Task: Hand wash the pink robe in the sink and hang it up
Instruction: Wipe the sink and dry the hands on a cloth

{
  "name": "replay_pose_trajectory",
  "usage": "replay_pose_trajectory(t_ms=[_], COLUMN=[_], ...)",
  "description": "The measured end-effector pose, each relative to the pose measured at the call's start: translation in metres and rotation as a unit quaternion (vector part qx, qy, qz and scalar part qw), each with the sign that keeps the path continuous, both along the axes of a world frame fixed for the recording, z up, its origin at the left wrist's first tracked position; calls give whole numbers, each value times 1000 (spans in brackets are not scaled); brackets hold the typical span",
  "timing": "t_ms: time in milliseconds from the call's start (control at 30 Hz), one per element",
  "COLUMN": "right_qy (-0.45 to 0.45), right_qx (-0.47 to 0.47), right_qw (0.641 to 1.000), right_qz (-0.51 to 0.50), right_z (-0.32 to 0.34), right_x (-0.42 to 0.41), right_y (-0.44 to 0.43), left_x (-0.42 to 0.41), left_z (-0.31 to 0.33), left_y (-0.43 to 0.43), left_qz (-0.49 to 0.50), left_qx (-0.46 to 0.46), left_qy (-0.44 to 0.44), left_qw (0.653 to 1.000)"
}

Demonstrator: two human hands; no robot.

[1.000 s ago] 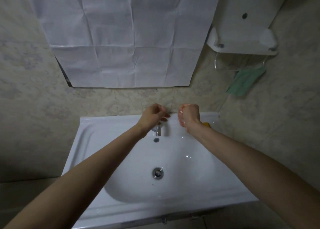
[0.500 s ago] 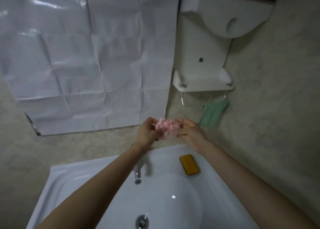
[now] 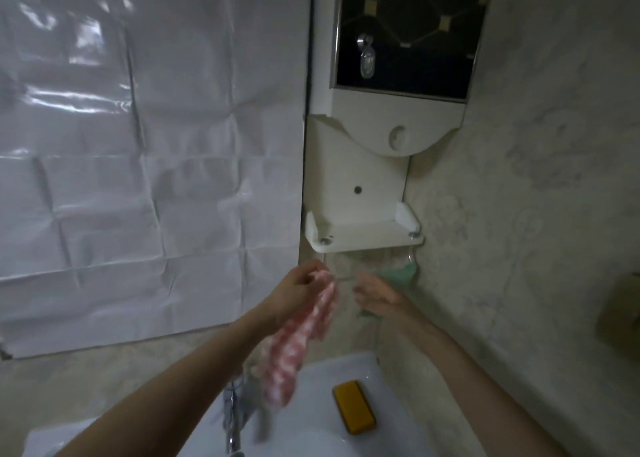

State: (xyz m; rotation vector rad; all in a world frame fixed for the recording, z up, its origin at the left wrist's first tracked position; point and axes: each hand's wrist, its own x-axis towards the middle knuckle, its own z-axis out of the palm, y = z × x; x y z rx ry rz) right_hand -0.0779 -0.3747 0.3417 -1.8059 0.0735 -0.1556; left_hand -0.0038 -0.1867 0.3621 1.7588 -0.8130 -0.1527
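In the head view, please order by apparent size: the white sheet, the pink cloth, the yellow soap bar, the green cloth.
1. white sheet
2. pink cloth, gripped by the left hand
3. yellow soap bar and green cloth: similar; the green one is blurred and partly hidden, so unranked

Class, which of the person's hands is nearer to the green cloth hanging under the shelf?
Right. The right hand is directly in front of the green cloth, overlapping it; the left hand is further left, gripping the pink robe.

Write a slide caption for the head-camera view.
Left hand holds the pink robe below the shelf; right hand beside it, above the sink.
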Motion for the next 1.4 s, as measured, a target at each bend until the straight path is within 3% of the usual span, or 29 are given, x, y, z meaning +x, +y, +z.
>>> replay_pose_trajectory(t_ms=[33, 100, 167, 200, 300, 333, 433, 533, 600, 700, 767, 933, 1067, 1200, 1300, 1333, 1400], right_qy=[-28, -36, -39, -49, -79, -76, -45, -10, -8, -22, 2, 14, 25, 46, -12, -40, -82], right_qx=[10, 17, -10, -29, -35, -35, -33, -69, -131, -302, -307, -140, -103, 78, 73, 55, 21], right_qw=[999, 997, 998, 998, 996, 996, 998, 998, 991, 950, 949, 988, 982, 983, 983, 984, 990], right_qz=[27, 63, 39, 9, -27, -25, -11, -1, -22, -79, -74, -70, -159, -159, -167, -163, -113], right_z=[4, 10, 8, 9, 14, 17, 22, 24, 23, 12, -2, -18, -18, -11, -2, 2, 9], right_x=[4, 12, 19, 20, 18, 17, 18, 21, 24, 32, 34, 22, 24, 37, 48, 52, 59], right_y=[2, 11, 15, 16, 5, 1, -17, -38, -50, -64, -70, -71, -59, -37, -30, -31, -35], left_x=[2, 5, 7, 9, 14, 13, 16, 21, 24, 25, 26, 25, 21, 15, 20, 23, 35], left_z=[4, 10, 19, 23, 30, 30, 27, 23, 17, 3, -11, -34, -40, -37, -30, -27, -24], left_y=[-6, -16, -21, -20, -12, -10, -5, -6, -7, -8, -7, -8, -14, -33, -52, -57, -67], left_qz=[-12, 30, 101, 118, 23, -20, -44, -14, 7, 22, 29, 58, 91, 87, 93, 112, 189], left_qx=[76, 219, 265, 260, 180, 164, 146, 67, 52, 58, 69, -13, 12, 36, 9, 9, 89], left_qy=[-78, -248, -360, -367, -165, -105, -41, 32, 60, 115, 141, 174, 88, 53, 80, 56, -80], left_qw=[994, 943, 889, 885, 969, 981, 988, 997, 997, 991, 987, 983, 992, 994, 992, 992, 975])
